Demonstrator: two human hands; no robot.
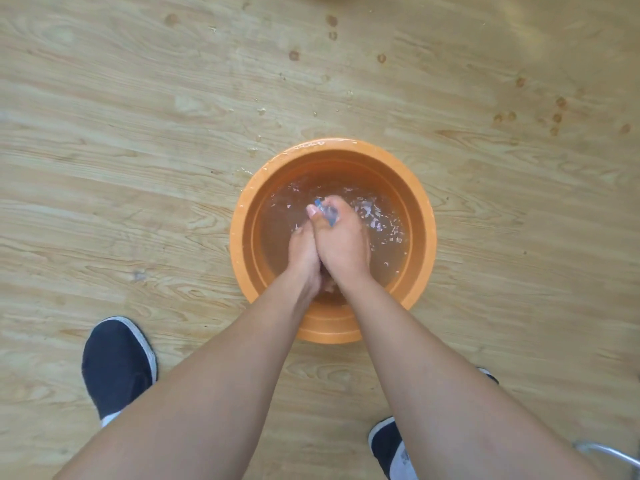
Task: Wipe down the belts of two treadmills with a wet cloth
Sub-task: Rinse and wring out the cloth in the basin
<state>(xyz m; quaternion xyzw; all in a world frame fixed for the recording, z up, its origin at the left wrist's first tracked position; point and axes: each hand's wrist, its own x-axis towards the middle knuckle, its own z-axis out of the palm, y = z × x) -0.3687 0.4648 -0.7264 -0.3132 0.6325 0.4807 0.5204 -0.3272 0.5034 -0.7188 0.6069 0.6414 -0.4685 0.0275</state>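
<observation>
Right hand fingers clamped on blue cloth, long axis pointing away, over basin; left hand fingers' hold unclear

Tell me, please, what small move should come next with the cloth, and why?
Probably lift the blue cloth just clear of the water and wring it over the orange basin: the left hand and right hand grip it together at the rippling surface, so it looks soaked, and drops already spot the floor.
</observation>
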